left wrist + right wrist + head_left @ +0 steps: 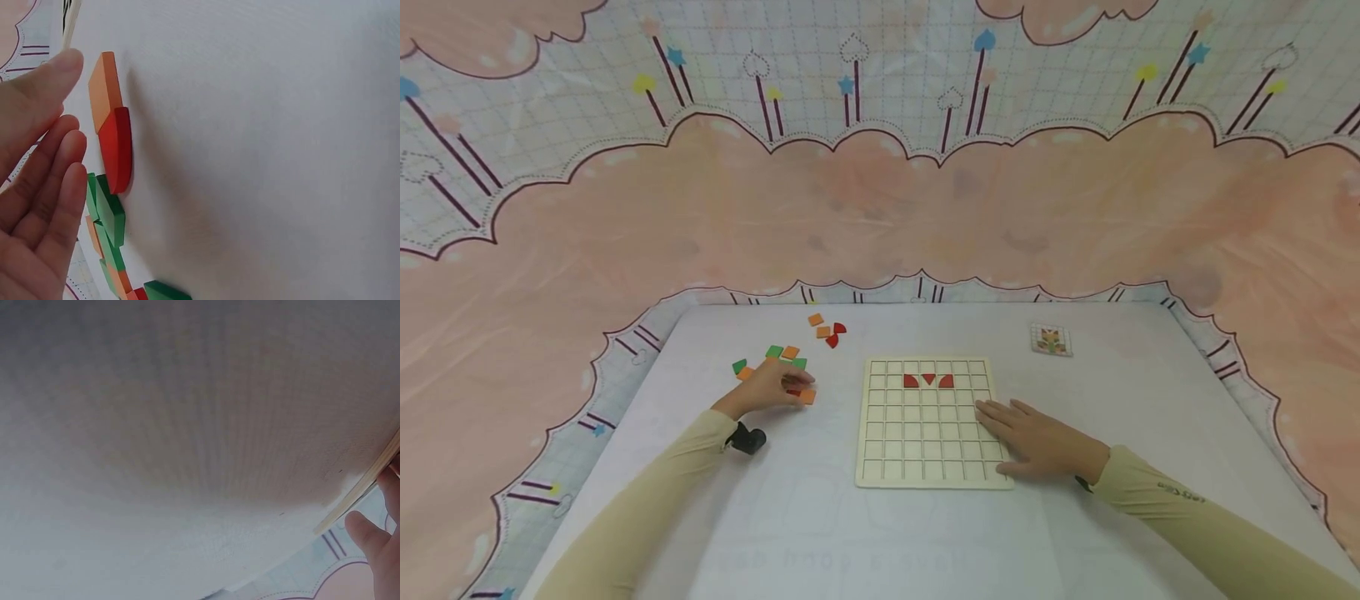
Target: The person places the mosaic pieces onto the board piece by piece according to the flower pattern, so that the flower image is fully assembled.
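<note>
My left hand (767,386) is over a loose group of small tiles at the left of the table. In the left wrist view, nothing shows between its thumb (65,65) and bent fingers. An orange tile (106,90) and a red rounded tile (117,150) lie close by, with green tiles (111,215) beyond them. My right hand (1048,442) rests on the right edge of the pale grid board (932,462), fingers extended. Near the top of the board's grid sit a red triangle (928,379) and two red curved tiles (912,381) on either side of it.
Behind the left hand lie two orange tiles (823,332) and two red tiles (832,341). A small pattern card (1051,340) lies at the back right of the white table (820,533). A printed cloth (880,200) hangs behind the table.
</note>
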